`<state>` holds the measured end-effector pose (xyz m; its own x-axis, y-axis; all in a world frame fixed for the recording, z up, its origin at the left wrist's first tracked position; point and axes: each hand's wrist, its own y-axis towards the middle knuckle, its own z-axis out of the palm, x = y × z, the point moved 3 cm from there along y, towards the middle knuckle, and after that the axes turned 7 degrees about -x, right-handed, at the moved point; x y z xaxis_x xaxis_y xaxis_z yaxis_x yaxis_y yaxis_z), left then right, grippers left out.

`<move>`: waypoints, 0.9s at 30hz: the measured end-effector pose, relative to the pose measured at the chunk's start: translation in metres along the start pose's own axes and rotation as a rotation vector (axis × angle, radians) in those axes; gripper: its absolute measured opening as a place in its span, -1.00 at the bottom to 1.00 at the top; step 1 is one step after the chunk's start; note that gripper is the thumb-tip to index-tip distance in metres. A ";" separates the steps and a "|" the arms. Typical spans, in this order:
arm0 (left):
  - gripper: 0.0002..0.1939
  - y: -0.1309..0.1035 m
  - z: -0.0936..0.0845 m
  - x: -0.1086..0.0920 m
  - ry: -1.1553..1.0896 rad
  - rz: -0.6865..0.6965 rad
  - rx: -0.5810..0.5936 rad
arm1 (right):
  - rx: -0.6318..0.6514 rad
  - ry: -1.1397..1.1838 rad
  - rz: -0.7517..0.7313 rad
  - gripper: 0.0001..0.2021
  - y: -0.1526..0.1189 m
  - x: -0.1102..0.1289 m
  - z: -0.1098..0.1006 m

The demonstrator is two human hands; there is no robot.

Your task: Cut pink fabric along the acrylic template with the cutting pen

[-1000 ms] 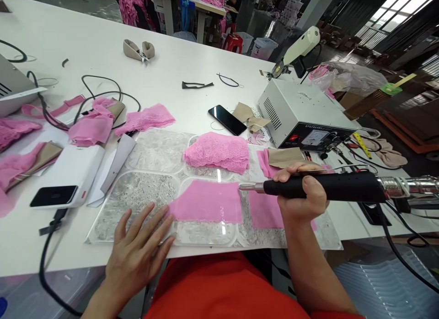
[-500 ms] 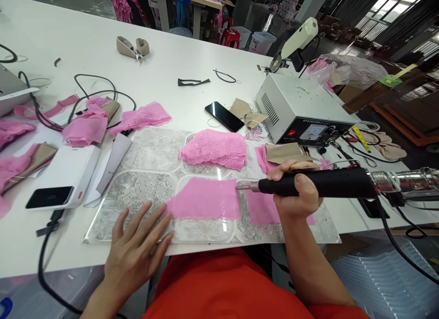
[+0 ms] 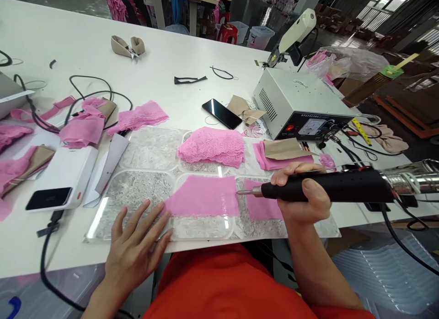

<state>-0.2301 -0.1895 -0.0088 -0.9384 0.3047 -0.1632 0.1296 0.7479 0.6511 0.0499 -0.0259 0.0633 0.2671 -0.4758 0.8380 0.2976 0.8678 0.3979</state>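
My right hand (image 3: pixel 303 195) grips a black-handled cutting tool (image 3: pixel 329 187) held level, its metal tip at the right edge of a flat pink fabric piece (image 3: pixel 202 196). That piece lies on a clear plate (image 3: pixel 137 191) over a grey mottled mat. My left hand (image 3: pixel 135 248) rests flat, fingers spread, on the plate's near left part, fingertips at the fabric's left corner. A second pink piece (image 3: pixel 262 207) lies under the tool. A stack of pink lace (image 3: pixel 212 147) sits just behind.
A grey control box (image 3: pixel 295 104) stands at the right, with a black phone (image 3: pixel 221 113) beside it. A white device (image 3: pixel 61 177) and pink fabric scraps (image 3: pixel 82 127) with black cables lie at the left. A handheld cutter (image 3: pixel 295 30) rests behind the box.
The tool and my right hand have shifted slightly down and right in view; the tip stays at the fabric's right edge. My left hand keeps its place.
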 end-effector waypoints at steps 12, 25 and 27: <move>-0.58 0.002 -0.001 -0.001 -0.001 0.005 -0.005 | 0.069 0.005 -0.011 -0.86 -0.008 0.002 -0.003; -0.59 0.004 -0.005 -0.003 -0.029 -0.022 -0.031 | 0.081 0.004 -0.001 -0.86 -0.005 0.004 -0.006; -0.61 0.014 -0.008 -0.015 -0.065 -0.002 -0.059 | 0.036 0.007 -0.013 -0.84 0.002 0.005 -0.012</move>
<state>-0.2171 -0.1887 0.0084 -0.9156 0.3424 -0.2107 0.1073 0.7132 0.6927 0.0632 -0.0288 0.0639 0.2694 -0.4880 0.8302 0.2678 0.8661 0.4222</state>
